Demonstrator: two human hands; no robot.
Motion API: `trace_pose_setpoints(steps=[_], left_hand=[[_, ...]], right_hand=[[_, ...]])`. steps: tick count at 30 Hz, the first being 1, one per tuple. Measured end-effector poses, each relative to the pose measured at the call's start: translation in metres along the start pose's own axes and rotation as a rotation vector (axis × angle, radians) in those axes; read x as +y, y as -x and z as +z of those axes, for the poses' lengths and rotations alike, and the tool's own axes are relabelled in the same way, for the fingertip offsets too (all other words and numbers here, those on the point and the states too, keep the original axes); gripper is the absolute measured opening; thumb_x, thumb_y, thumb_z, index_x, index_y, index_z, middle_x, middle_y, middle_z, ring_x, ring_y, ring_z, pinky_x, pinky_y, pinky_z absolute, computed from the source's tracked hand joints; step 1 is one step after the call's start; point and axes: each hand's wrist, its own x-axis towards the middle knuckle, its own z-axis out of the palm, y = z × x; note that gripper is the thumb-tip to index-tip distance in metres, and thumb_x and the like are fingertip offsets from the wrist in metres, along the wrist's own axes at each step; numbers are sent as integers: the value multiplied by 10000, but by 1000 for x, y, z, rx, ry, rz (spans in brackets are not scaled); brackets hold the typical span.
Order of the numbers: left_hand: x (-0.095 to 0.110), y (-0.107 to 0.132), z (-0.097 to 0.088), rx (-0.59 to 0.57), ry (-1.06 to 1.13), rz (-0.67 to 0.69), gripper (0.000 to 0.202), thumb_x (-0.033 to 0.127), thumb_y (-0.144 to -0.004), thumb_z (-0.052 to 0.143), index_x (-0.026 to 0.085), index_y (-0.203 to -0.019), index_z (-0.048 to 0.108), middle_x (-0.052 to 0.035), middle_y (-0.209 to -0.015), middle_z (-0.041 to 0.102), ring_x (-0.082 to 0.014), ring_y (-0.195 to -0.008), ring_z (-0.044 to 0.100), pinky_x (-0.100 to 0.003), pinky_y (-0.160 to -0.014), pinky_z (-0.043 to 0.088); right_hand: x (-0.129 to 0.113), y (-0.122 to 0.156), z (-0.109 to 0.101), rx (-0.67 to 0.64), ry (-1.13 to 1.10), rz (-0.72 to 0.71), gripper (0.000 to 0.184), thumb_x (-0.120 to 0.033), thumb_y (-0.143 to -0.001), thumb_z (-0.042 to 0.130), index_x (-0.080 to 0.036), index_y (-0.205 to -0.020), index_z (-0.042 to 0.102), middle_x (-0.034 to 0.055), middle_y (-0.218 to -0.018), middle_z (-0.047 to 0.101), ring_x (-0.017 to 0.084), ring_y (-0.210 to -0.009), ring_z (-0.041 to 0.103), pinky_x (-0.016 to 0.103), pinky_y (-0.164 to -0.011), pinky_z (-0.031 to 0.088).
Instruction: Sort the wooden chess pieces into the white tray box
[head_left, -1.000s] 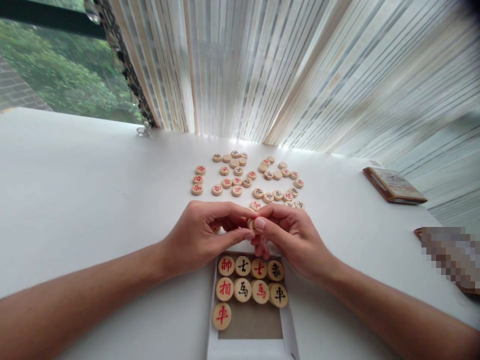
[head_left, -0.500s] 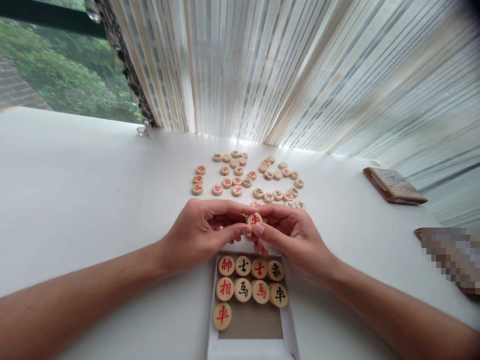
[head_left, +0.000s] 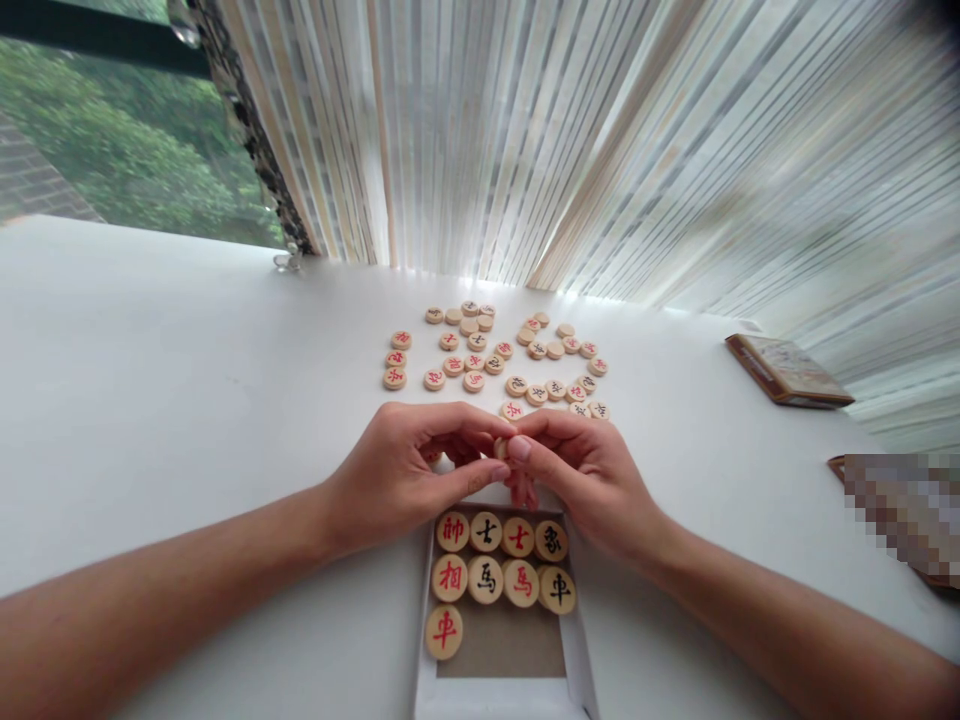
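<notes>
Between the fingertips of both hands is a wooden xiangqi piece (head_left: 502,450), mostly hidden by the fingers and seen on its pale side. My left hand (head_left: 427,455) pinches it from the left, thumb below and index finger above. My right hand (head_left: 581,462) grips it from the right in a like way. Just below the hands lies an open white box (head_left: 499,645) with a grey-brown bottom. Round pieces with red or black characters fill two rows in it, and a red-marked piece (head_left: 445,631) sits alone at the left of the third row.
Many more loose xiangqi pieces (head_left: 474,363) are spread on the white table (head_left: 187,400) beyond the hands, some with blank faces up. Two flat brown-edged boxes (head_left: 787,368) lie at the right. A striped string curtain (head_left: 465,150) and a window border the table's far side.
The piece in my fingers has turned, so its red character no longer shows. Both hands stay in nearly the same place, and the box's contents look the same.
</notes>
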Motion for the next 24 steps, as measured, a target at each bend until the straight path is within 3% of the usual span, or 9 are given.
trace_pose_setpoints(steps=[6, 11, 18, 24], left_hand=[[-7, 2, 1, 66, 83, -65, 229, 126, -919, 794, 142, -1147, 769, -69, -995, 836, -163, -851, 823, -202, -755, 682], [-8, 2, 1, 105, 83, -104, 239, 126, -908, 797, 143, -1144, 757, -42, -921, 820, -124, -800, 798, -158, -728, 652], [-8, 3, -1, 102, 118, -130, 255, 139, -901, 809, 160, -1106, 658, -19, -937, 797, -123, -834, 803, -147, -711, 637], [-9, 4, -1, 87, 81, -111, 255, 131, -921, 779, 169, -1121, 625, -10, -945, 782, -116, -839, 805, -147, -709, 633]], right_hand=[[7, 4, -1, -2, 33, -104, 144, -286, -974, 739, -208, -1081, 794, 11, -757, 739, 128, -614, 679, 236, -570, 576], [15, 8, -3, 53, 160, -228, 288, -182, -980, 729, -252, -1259, 712, 5, -851, 737, 129, -707, 702, 236, -636, 596], [23, 8, -6, 75, 267, -342, 294, -150, -962, 749, -277, -1222, 700, 38, -1060, 742, 145, -787, 721, 272, -691, 646], [22, 6, -6, 76, 338, -403, 327, -86, -934, 743, -263, -1205, 690, 11, -999, 730, 106, -721, 699, 227, -671, 631]])
